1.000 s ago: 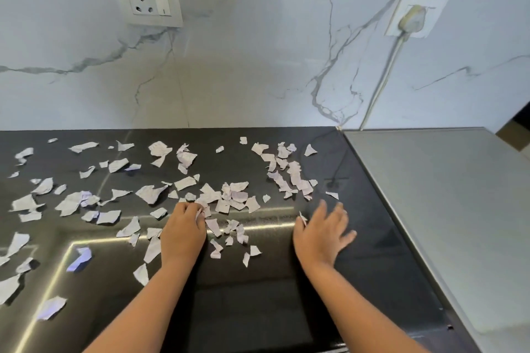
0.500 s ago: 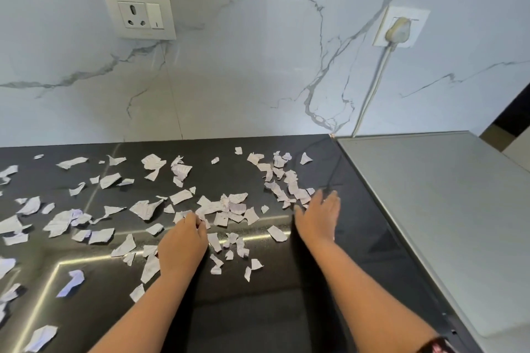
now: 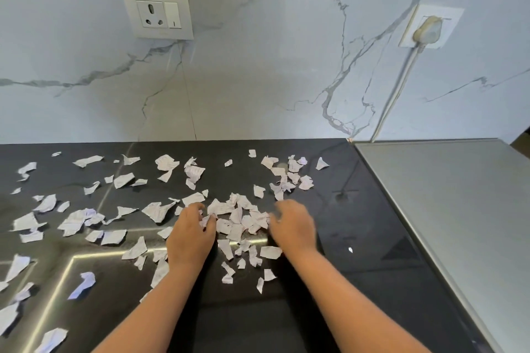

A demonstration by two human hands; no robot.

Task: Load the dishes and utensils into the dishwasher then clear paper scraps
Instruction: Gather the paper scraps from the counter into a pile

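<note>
On the black counter, right hand apparently nearer left hand, scraps bunched between

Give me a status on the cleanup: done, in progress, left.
Done: no dishes or utensils in view, so loading can't be confirmed. In progress: left hand and right hand rake a pile of scraps together on the black counter. Left: loose scraps across the counter's left side, none binned.
</note>
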